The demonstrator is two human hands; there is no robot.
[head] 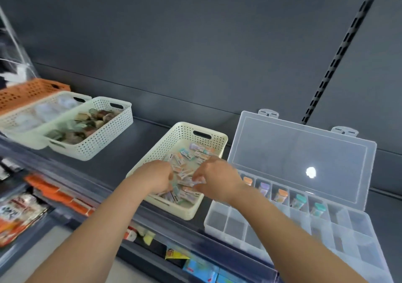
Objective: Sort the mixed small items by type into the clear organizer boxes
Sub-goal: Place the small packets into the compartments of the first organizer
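The clear organizer box (217, 219) lies open on the right of the shelf, its lid (300, 152) leaning back against the wall. A few compartments in its back row each hold one capped tube (300, 200), with orange, purple and teal caps. Just left of it, a cream perforated basket (189, 130) holds a jumbled heap of small tubes (191, 154). Both hands reach into the heap. The left hand (156, 178) has its fingers curled down among the tubes; whether it grips any cannot be told. The right hand (217, 178) pinches one tube at its fingertips. The dark grey shelf (121, 163) has a matching back panel (195, 54), and more baskets (97, 143) stand farther left.
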